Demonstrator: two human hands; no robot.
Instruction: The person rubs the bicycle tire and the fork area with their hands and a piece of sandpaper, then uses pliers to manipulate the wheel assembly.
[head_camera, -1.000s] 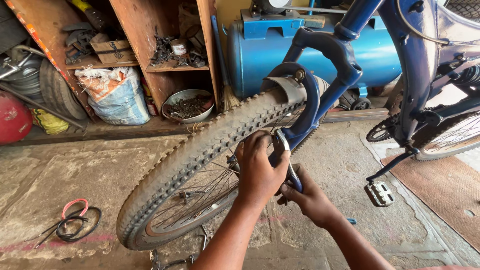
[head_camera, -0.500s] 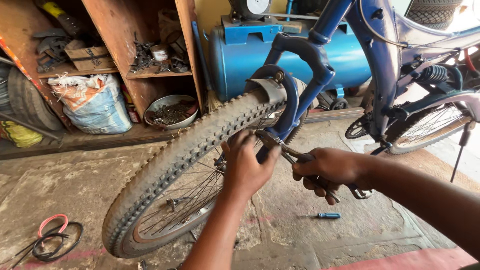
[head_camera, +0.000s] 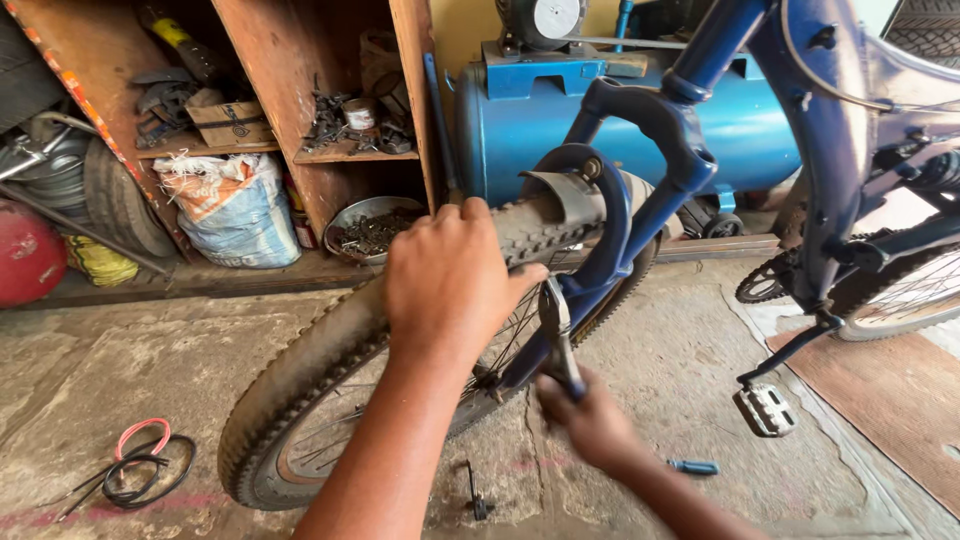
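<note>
Head view: left hand (head_camera: 450, 285) grips tyre (head_camera: 300, 385), blurred right hand (head_camera: 590, 420) seemingly clasps pliers (head_camera: 556, 335) above concrete floor (head_camera: 120, 360)

Knobby dusty front tyre (head_camera: 330, 360) sits in the blue fork (head_camera: 640, 210), grey pliers (head_camera: 558, 335) upright beside it.
</note>
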